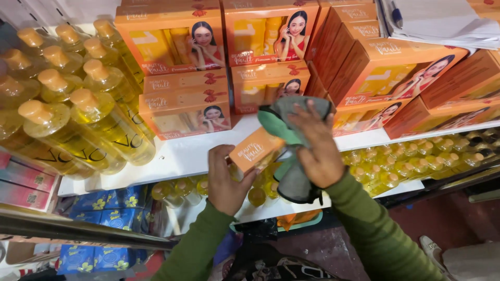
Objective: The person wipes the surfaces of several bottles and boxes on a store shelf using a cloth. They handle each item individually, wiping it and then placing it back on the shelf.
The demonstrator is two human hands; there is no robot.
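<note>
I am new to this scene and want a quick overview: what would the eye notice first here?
At centre, the left hand holds a small orange box while the right hand presses a grey-green cloth on it. Behind them, orange boxes fill the white shelf. Yellow bottles lie stacked at left.

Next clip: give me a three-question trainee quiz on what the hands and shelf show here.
1. True or false: the left hand holds an orange box.
2. What does the right hand press against that box? A) a sponge B) a grey-green cloth C) a brush
3. Fill in: the bottles of yellow liquid at the left of the white shelf have ____ caps.

Key: 1 true; 2 B; 3 tan.
</note>
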